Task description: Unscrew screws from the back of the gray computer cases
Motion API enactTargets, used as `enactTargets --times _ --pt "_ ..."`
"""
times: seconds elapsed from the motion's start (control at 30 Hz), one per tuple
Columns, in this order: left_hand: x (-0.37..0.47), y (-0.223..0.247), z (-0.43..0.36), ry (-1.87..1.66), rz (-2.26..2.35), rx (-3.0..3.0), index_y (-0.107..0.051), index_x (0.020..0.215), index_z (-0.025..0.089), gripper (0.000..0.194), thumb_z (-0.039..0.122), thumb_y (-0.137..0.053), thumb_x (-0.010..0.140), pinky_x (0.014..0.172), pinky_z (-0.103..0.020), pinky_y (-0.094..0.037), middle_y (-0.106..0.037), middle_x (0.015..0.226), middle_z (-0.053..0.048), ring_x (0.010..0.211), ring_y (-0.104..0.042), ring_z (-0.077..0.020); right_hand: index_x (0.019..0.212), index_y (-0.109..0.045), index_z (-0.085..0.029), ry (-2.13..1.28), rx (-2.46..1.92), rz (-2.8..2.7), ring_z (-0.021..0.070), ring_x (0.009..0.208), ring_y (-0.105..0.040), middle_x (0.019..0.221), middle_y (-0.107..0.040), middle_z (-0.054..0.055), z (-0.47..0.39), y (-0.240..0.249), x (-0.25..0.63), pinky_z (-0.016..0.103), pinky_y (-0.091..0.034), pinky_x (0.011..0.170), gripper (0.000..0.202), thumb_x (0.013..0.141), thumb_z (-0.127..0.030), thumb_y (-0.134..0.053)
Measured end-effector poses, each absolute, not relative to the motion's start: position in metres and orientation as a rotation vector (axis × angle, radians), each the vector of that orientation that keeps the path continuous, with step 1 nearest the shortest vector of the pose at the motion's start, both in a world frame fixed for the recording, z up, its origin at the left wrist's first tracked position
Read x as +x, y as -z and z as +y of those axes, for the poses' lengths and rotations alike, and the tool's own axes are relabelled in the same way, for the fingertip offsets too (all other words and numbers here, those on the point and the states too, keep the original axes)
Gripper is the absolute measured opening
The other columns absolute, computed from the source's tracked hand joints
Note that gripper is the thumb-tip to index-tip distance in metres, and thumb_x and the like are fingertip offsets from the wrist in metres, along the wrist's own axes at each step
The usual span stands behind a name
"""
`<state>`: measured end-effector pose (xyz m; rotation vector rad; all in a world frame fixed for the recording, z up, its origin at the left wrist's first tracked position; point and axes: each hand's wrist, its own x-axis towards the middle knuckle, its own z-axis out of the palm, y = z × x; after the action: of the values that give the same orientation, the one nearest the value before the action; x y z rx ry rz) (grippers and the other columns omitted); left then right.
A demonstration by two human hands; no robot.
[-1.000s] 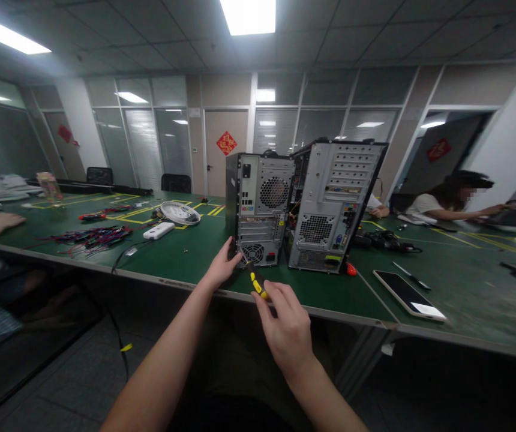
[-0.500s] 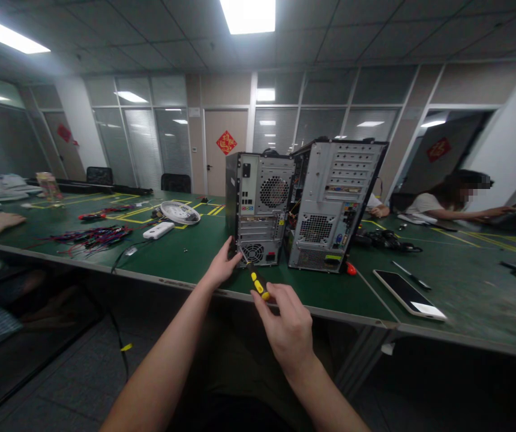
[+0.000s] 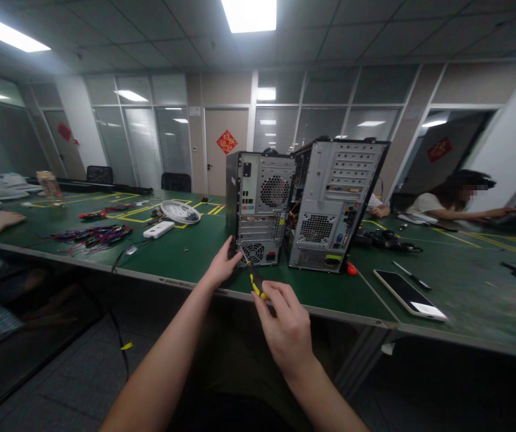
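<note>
Two desktop computer cases stand upright, backs toward me. At the lower left corner of the smaller case point(image 3: 260, 219), my left hand point(image 3: 222, 264) grips it, thumb on the rear panel and fingers along the side, partly hidden. A yellow-and-black screwdriver point(image 3: 255, 281) is pinched by its handle end in my right hand point(image 3: 287, 324). Its shaft points up and away to the panel's lower left, close to my left thumb; the exact tip contact is too small to make out. The larger, silver-grey case point(image 3: 318, 207) stands just right of the smaller one.
On the green table point(image 3: 204, 258) lie a bundle of wires point(image 3: 91, 237), a white power strip point(image 3: 159, 230) and a white basket point(image 3: 179, 211) to the left. A phone point(image 3: 408, 293), a pen point(image 3: 411, 276) and black cables point(image 3: 386, 241) lie right. Other people sit at both sides.
The screwdriver handle has turned in my right fingers, showing more black and less yellow. My left hand and both cases stay in place.
</note>
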<state>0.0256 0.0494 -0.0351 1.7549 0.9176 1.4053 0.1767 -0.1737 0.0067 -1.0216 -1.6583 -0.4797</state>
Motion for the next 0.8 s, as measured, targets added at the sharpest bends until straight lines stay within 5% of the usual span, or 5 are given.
enactTargets --times 0.27,0.53,0.8 --pt "0.0258 0.0343 0.0479 -1.388 0.933 1.746 -0.035 0.162 0.019 0.082 0.04 -0.07 0.09 0.126 -0.042 -0.034 -0.047 0.163 -0.013 0.151 -0.046 -0.0275 0.11 -0.069 -0.014 0.46 -1.049 -1.629 0.0199 0.085 -0.071 0.094 -0.07 0.009 -0.1738 -0.0084 0.1776 0.031 -0.062 0.075 0.013 0.099 -0.021 -0.068" --pt "0.0251 0.0372 0.0515 -1.397 0.906 1.764 -0.035 0.162 0.023 0.082 0.043 -0.07 0.09 0.126 -0.043 -0.035 -0.048 0.163 -0.011 0.15 -0.047 -0.0269 0.126 -0.07 -0.021 0.529 -0.996 -1.704 0.0226 0.106 -0.071 0.116 -0.071 0.012 -0.1715 -0.0072 0.1786 0.039 -0.062 0.091 0.033 0.099 -0.006 -0.057" --pt "0.0249 0.0375 0.0518 -1.389 0.951 1.758 -0.037 0.162 0.021 0.082 0.042 -0.071 0.09 0.126 -0.045 -0.034 -0.047 0.163 -0.013 0.15 -0.046 -0.0288 0.11 -0.068 -0.014 0.486 -1.026 -1.611 0.0183 0.083 -0.071 0.094 -0.07 0.008 -0.1713 -0.0069 0.1783 0.03 -0.061 0.075 0.013 0.098 -0.021 -0.069"
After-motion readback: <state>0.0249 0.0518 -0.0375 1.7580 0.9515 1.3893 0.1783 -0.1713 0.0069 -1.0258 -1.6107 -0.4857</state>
